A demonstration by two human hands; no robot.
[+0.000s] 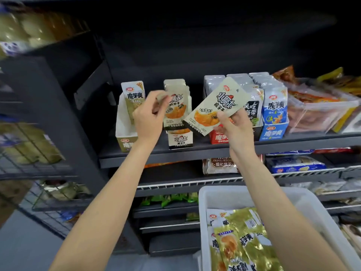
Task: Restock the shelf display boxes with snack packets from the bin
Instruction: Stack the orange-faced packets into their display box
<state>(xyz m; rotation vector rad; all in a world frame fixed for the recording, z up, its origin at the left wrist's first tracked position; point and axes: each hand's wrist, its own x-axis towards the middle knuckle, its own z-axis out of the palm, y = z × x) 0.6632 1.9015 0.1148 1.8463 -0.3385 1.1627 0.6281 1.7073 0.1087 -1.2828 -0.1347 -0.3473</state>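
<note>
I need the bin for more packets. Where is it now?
In the head view the white bin sits at the lower right, below the shelf, under the right forearm.

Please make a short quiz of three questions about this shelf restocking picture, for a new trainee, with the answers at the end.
1. True or false: the right hand holds a cream packet tilted in front of the shelf.
2. What does the left hand pinch? A) the top of a packet in the cream display box; B) a green packet in the white bin; C) the shelf edge.
3. Fill in: the display box with the blue front stands to the ____ of the red-fronted box.

Key: 1 true; 2 A; 3 right.
</note>
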